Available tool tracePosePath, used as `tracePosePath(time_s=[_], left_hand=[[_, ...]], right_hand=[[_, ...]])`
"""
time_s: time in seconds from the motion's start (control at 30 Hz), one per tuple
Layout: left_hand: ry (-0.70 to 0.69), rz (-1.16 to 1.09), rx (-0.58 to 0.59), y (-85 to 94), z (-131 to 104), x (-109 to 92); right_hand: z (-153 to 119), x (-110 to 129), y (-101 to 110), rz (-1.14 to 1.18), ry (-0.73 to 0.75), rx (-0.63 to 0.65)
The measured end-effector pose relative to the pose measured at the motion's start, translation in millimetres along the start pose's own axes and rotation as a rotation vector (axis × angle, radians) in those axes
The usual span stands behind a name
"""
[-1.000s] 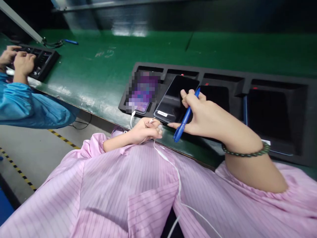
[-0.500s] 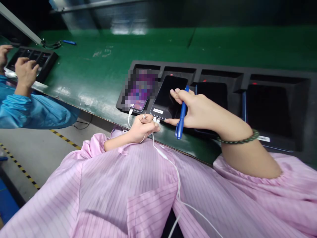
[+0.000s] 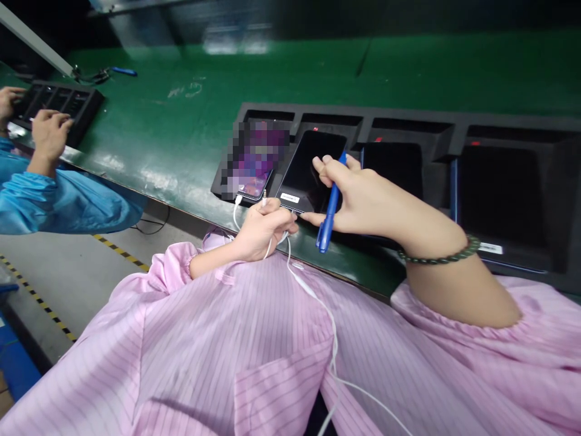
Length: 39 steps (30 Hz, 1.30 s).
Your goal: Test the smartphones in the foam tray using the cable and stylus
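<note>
My left hand [image 3: 263, 229] is closed on a white cable [image 3: 303, 284], its fingers at the bottom edge of a dark-screened phone [image 3: 305, 163]. A thin plug stands up between those fingers; whether another plug sits in the phone's port is hidden by them. My right hand [image 3: 358, 197] has a blue pen [image 3: 331, 209] tucked across it, while its fingertips rest on that phone's screen and the thumb is by the bottom edge. Left of it lies a lit phone [image 3: 256, 172], partly blurred out, with a white plug [image 3: 238, 201] at its lower end.
A black compartmented tray [image 3: 415, 118] on the green bench [image 3: 181, 133] also holds another dark phone [image 3: 393, 169] and a larger dark device [image 3: 502, 200]. At left, a co-worker in blue sleeves [image 3: 68, 203] has both hands over another tray [image 3: 93, 109]. A blue-handled tool [image 3: 123, 71] lies behind.
My left hand has moved slightly right and up against the phone's bottom edge; the white plugs seen there before are now mostly hidden by fingers. My right hand keeps nearly the same pose.
</note>
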<state>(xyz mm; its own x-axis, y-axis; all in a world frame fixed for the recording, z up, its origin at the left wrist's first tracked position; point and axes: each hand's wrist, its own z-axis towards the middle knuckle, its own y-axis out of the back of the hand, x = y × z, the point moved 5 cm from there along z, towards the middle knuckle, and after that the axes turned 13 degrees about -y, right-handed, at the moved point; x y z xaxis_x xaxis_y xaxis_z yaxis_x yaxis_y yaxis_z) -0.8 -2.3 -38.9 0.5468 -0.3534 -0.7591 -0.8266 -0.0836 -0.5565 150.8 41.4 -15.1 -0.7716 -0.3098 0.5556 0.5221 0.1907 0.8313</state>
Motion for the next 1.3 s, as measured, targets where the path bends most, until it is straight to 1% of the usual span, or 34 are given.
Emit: tracePosePath(time_s=[0.07,0.17,0.23,0.37,0.47,0.57,0.67,0.77,0.9,0.97,1.03,1.17,1.3], left_hand=[[0.007,-0.003,-0.010,-0.7,0.1,-1.3],[-0.018,-0.008,0.015,-0.5,1.4,-1.5],[-0.038,-0.013,0.050,0.5,2.8,-0.7],[-0.064,-0.044,0.157,2.6,4.8,-0.9],[-0.051,-0.024,0.203,4.4,5.1,-1.4],[-0.077,0.033,0.228,4.1,4.9,-2.5],[-0.102,0.120,0.216,4.8,4.1,-2.4],[-0.135,0.268,0.206,8.7,2.5,-4.2],[-0.211,0.502,0.317,13.7,-0.2,-9.1],[-0.266,0.603,0.355,16.8,-0.6,-9.9],[-0.329,0.650,0.345,20.0,0.1,-9.3],[-0.398,0.593,0.250,24.6,1.5,-4.6],[-0.440,0.548,0.238,21.7,-1.2,-2.8]], right_hand=[[-0.8,0.9,-0.3,0.004,0.003,0.002],[-0.9,2.3,-5.0,-0.016,-0.028,-0.016],[-0.8,4.7,-9.9,-0.054,-0.069,-0.065],[-2.8,12.2,-19.7,-0.121,-0.141,-0.184],[-4.6,14.7,-24.8,-0.138,-0.166,-0.200],[-5.6,14.6,-25.9,-0.158,-0.169,-0.198],[-6.3,14.4,-25.3,-0.188,-0.169,-0.200],[-7.5,15.1,-24.9,-0.206,-0.170,-0.207],[-9.2,16.7,-25.7,-0.220,-0.156,-0.209],[-9.4,16.2,-25.6,-0.213,-0.145,-0.206],[-8.7,13.2,-24.2,-0.195,-0.135,-0.197],[-6.0,1.2,-17.2,-0.125,-0.118,-0.149],[-4.2,-7.3,-10.2,-0.046,-0.117,-0.122]])
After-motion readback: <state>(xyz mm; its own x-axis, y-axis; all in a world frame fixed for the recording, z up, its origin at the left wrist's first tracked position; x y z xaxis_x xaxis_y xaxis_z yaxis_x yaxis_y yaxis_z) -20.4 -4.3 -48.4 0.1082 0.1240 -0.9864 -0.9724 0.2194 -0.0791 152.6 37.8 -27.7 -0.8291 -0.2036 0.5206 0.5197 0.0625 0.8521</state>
